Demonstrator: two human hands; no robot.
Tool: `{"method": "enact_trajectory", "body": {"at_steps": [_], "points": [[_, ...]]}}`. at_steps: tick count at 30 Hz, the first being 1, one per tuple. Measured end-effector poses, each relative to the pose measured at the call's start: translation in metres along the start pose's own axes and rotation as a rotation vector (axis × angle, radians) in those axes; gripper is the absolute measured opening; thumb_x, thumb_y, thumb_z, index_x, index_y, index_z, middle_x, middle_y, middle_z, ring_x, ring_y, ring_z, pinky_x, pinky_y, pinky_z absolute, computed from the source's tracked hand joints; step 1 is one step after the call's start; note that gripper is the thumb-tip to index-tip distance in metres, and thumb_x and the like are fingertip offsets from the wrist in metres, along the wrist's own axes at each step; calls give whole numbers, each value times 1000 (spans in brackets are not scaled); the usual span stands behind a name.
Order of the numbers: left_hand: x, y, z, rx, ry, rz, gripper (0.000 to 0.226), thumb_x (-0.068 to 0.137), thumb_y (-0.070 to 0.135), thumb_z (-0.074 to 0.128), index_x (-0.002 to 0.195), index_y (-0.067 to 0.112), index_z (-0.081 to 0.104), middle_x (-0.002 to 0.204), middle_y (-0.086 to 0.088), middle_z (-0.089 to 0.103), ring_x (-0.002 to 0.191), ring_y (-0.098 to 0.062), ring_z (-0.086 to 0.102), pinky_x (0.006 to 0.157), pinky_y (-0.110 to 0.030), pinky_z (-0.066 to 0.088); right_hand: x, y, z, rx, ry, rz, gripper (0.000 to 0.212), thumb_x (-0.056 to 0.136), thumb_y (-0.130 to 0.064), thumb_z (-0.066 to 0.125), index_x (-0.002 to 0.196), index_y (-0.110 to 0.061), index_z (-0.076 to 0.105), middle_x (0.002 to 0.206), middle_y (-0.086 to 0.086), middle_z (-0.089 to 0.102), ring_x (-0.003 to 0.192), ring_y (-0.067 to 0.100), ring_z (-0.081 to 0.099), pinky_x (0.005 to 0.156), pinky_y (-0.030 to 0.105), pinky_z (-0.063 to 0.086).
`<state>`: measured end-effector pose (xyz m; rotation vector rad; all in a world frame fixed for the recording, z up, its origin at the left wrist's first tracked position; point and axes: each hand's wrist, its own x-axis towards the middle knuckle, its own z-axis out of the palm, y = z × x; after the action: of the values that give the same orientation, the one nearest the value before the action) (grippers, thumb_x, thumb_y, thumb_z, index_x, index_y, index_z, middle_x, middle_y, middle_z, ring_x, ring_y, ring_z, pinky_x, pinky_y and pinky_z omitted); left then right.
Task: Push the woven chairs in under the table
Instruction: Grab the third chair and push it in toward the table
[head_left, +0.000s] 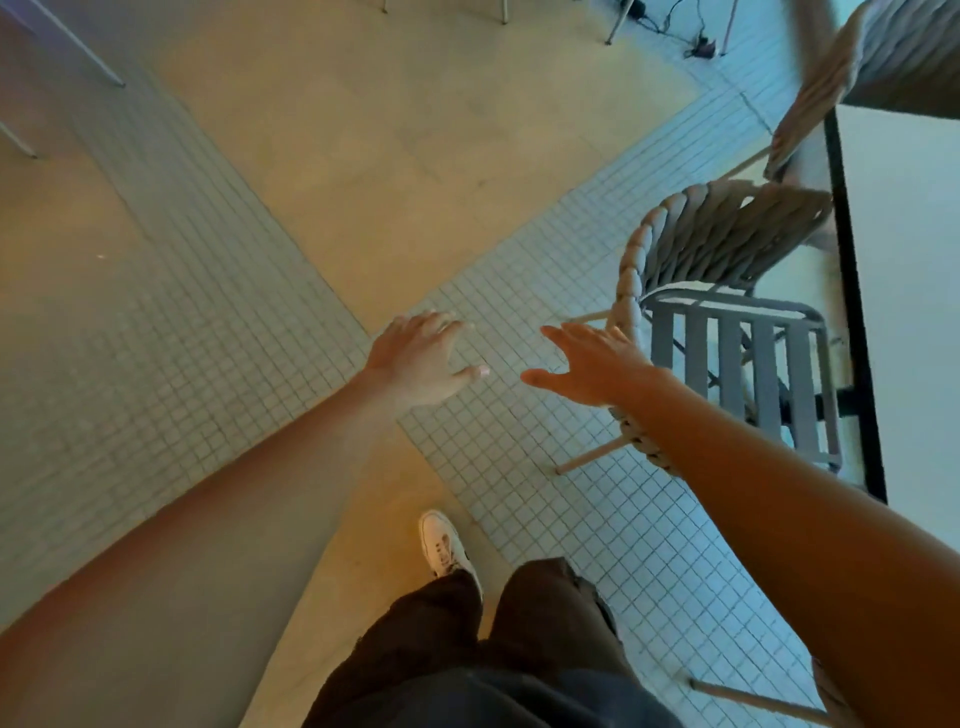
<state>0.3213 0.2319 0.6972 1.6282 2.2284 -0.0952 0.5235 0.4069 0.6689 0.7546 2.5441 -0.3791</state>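
A woven chair (711, 244) with a rope-wrapped curved back and a grey slatted seat (748, 364) stands at the right, its seat partly under the white table (914, 312) with a black edge. My right hand (592, 369) is open, fingers spread, just left of the chair's back rim, and I cannot tell whether it touches it. My left hand (421, 358) hovers open over the tiled floor, apart from the chair. A second woven chair (852, 78) sits at the top right by the table. Part of a third chair (769, 701) shows at the bottom right.
The floor mixes beige slabs and bands of small grey tiles (156, 338). My legs in dark trousers and a white shoe (447, 545) are at the bottom. Metal furniture legs (67, 52) stand at the top left, and cables (696, 36) lie at the top.
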Motion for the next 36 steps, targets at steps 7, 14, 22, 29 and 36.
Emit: {"method": "enact_trajectory", "body": {"at_steps": [7,14,22,29,36], "points": [[86,-47,-47,34,-11,90,83,89,78,39,154,29,33,164,-2,28,151,-23,20,120,-46,16,57,7,-47,73,45,115,110,74,-99,16,161,-32,12,169,5,18,153,29,20,122,60,14],[187,-61,-88,96,-34,135,85,87,81,36,156,31,29,165,2,24,152,-20,17,122,-45,15,116,48,-89,132,64,184,108,77,-96,20,161,-30,12,169,5,16,154,28,17,122,60,12],[316,-50,-154,128,-23,173,81,89,78,37,155,32,30,165,4,24,152,-19,17,122,-44,16,188,130,-146,196,59,275,107,78,-95,22,162,-29,14,169,6,18,153,29,20,122,62,12],[418,-15,-201,165,31,305,81,90,77,37,156,30,30,164,1,27,152,-19,20,122,-44,16,222,198,-211,223,101,350,104,81,-92,28,162,-29,14,169,6,18,153,30,21,122,60,13],[520,7,-229,207,30,434,84,88,80,35,155,29,31,164,2,27,152,-19,20,123,-44,15,254,251,-253,292,140,465,102,83,-89,32,161,-28,16,168,7,20,153,30,20,122,59,15]]}}
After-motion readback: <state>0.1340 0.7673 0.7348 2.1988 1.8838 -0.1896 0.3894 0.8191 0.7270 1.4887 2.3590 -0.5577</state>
